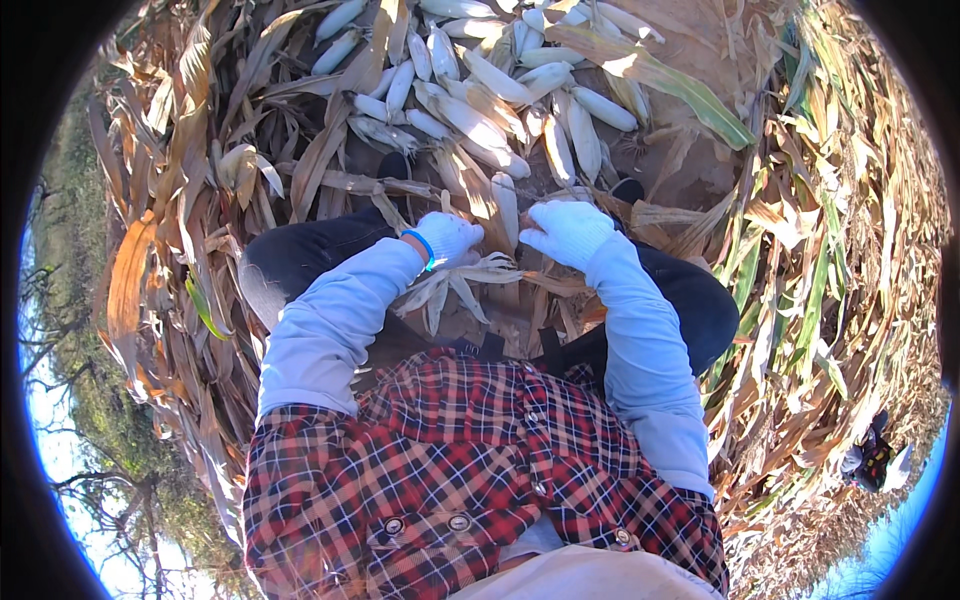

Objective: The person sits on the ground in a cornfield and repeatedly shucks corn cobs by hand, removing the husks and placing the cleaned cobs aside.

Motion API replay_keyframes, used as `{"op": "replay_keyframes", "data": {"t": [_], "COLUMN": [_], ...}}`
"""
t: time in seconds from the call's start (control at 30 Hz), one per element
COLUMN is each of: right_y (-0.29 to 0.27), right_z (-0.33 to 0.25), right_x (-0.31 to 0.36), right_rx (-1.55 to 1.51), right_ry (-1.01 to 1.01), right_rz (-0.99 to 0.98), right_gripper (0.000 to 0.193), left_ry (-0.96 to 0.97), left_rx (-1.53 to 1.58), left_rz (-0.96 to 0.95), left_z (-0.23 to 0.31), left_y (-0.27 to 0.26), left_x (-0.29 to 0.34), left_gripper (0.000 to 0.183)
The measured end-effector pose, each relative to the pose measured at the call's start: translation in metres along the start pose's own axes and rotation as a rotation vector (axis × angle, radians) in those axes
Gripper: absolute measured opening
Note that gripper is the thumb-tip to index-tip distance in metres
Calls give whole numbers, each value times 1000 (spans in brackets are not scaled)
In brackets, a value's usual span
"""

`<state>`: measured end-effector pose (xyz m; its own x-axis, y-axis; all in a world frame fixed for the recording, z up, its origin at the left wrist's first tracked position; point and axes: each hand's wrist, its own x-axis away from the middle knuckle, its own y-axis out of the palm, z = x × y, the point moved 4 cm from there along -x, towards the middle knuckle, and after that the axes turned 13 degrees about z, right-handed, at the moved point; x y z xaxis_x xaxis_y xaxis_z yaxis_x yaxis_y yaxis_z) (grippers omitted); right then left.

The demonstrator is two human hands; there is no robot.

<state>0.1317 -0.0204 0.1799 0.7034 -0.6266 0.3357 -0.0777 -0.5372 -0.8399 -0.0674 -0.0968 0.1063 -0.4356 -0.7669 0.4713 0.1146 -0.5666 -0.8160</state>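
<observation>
Both my hands wear white knit gloves and meet close together between my bent knees. My left hand (pixel 450 238), with a blue band at its wrist, is curled closed against brown dry corn husk (pixel 490 232). Pale peeled husk leaves (pixel 462 284) splay out just below it. Right of the brown husk, a whitish ear of corn (pixel 505 205) points away from me. My right hand (pixel 572 234) is beside that ear, its fingers bent together in a pinch toward it; what lies between the fingertips is hidden.
Ahead lies a heap of pale corn ears (pixel 480 110) on bare soil (pixel 700 60). Dry stalks and leaves bank up on the left (pixel 170 250) and the right (pixel 810 260). A long greenish leaf (pixel 680 88) crosses the heap. A dark bundle (pixel 872 455) rests among the right-hand stalks.
</observation>
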Motion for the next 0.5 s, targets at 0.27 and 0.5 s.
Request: {"op": "replay_keyframes", "data": {"t": [0.27,0.5], "right_y": [-9,2], "right_z": [-5,-8], "right_x": [2,5], "right_rx": [34,-2], "right_ry": [-6,-15], "right_rz": [-25,33], "right_gripper": [34,32], "left_ry": [-310,-583], "left_rx": [32,511], "left_rz": [253,476], "left_z": [-78,-83], "left_y": [-5,23], "left_x": [-58,-154], "left_gripper": [31,33]}}
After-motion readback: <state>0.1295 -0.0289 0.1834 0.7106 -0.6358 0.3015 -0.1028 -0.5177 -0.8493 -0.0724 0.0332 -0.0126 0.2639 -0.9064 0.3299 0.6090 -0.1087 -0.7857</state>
